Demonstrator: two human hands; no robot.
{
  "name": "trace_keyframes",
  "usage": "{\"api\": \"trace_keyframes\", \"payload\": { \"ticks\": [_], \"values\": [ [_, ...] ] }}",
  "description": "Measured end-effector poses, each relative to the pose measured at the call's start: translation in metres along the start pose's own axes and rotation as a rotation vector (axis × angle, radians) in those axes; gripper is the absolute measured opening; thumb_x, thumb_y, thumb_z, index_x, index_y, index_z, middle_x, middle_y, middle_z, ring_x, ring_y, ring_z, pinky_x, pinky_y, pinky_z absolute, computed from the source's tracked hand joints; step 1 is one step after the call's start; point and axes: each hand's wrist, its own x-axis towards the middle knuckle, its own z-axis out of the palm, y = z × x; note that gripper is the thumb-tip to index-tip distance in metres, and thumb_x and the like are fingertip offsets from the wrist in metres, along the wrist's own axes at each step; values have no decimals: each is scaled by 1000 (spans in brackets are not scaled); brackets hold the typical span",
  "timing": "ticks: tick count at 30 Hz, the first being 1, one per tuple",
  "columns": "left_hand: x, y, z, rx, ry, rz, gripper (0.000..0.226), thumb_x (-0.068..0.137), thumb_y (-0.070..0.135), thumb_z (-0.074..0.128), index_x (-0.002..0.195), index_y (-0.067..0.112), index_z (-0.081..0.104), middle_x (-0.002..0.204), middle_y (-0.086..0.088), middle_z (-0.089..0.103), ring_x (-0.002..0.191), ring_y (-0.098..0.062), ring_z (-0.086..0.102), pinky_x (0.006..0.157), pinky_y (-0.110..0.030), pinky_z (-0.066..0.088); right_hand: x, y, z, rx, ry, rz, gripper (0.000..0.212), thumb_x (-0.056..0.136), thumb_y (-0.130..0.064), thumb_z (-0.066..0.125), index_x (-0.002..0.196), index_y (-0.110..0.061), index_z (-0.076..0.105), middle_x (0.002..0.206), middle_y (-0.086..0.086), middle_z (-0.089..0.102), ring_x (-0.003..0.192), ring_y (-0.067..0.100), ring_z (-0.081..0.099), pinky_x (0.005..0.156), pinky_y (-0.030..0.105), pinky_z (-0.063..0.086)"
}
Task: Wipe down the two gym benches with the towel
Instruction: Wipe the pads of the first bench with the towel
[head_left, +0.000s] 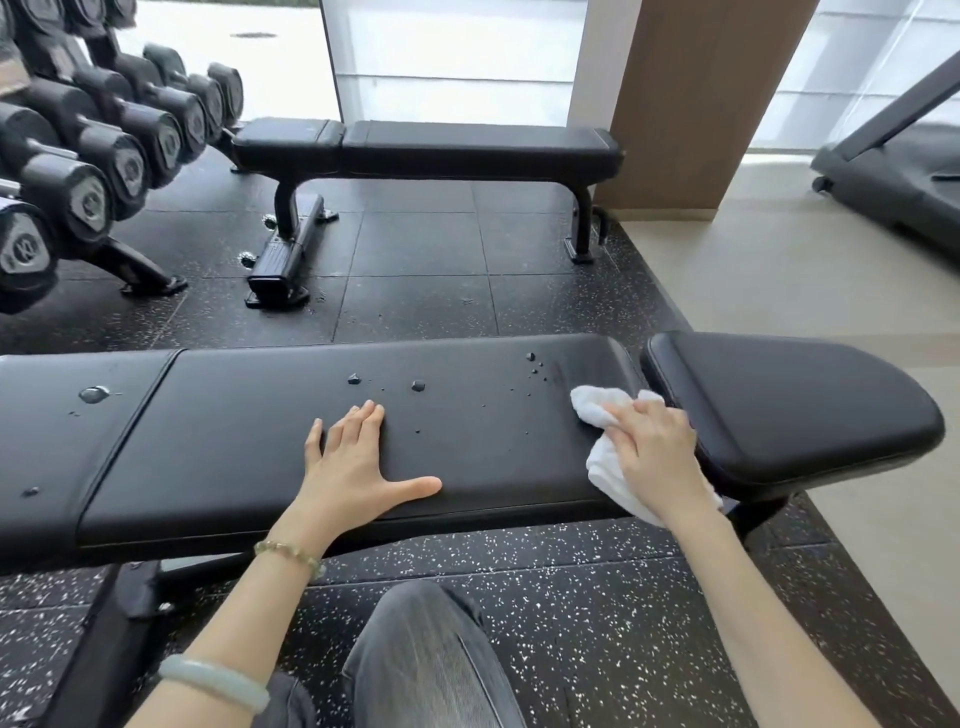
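Pressing the towel (610, 441) with your right hand (657, 457), fingers curled over it at the near bench (260, 447) pad's right end, you risk smearing droplets (418, 385) toward your flat, spread left hand (358, 462); the far bench (467, 143) waits untouched.

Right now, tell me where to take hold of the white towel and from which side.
Take the towel from above at its bunched middle, where the right hand already presses it onto the near bench. It lies crumpled at the long pad's right end with loose folds out both sides, so a top grip gathers them for sweeping left toward the droplets.
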Motion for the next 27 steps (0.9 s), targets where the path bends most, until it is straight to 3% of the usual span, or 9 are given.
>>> {"api": "trace_keyframes", "payload": {
  "ticks": [3, 7, 9, 12, 17, 22, 27],
  "values": [
    [-1, 1, -1, -18, 10, 2, 131, 44, 96, 25, 150, 19, 11, 158, 4, 8, 145, -11, -1, 115, -41, -13, -32, -22, 1, 15, 99, -54, 39, 85, -32, 37, 107, -22, 67, 108, 13, 60, 84, 37, 53, 72, 46, 45],
    [0, 2, -1, -14, 1, 5, 132, 44, 95, 23, 150, 19, 10, 158, 4, 6, 145, -11, -2, 114, -40, -14, -36, -47, 6, -48, 102, -69, 33, 87, -31, 40, 103, -21, 68, 103, 13, 60, 83, 37, 54, 70, 46, 46],
    [-1, 2, -1, -15, -3, 11, 131, 45, 96, 26, 150, 18, 10, 158, 4, 6, 145, -11, -3, 114, -41, -14, -10, -47, 6, -77, 25, -13, 27, 91, -26, 47, 101, -15, 70, 105, 17, 58, 87, 41, 52, 74, 48, 43],
    [-1, 1, -1, -3, -10, 16, 130, 49, 97, 31, 150, 19, 9, 158, 4, 6, 144, -11, -3, 115, -41, -14, 40, -43, 14, -79, -96, 84, 26, 96, -24, 49, 113, -14, 65, 120, 17, 51, 106, 40, 43, 88, 46, 35],
    [0, 1, 0, -3, -1, 15, 128, 49, 95, 29, 150, 19, 8, 158, 5, 5, 144, -10, -4, 115, -42, -13, 107, -43, 34, -97, -189, 61, 32, 98, -29, 43, 125, -21, 58, 127, 14, 45, 114, 37, 38, 97, 44, 30],
    [1, 1, 0, 1, 4, 20, 131, 45, 96, 24, 150, 17, 9, 158, 4, 6, 144, -11, -3, 115, -42, -12, 134, -50, 42, -142, -272, 38, 34, 99, -30, 35, 128, -29, 52, 130, 11, 41, 115, 36, 36, 99, 46, 29],
    [1, -1, 0, 1, -11, 13, 132, 46, 98, 26, 150, 18, 9, 158, 5, 6, 144, -10, -3, 115, -42, -12, 97, -62, 35, -94, -269, -76, 32, 97, -24, 41, 126, -27, 56, 129, 10, 44, 113, 35, 37, 95, 44, 30]
  ]
}}
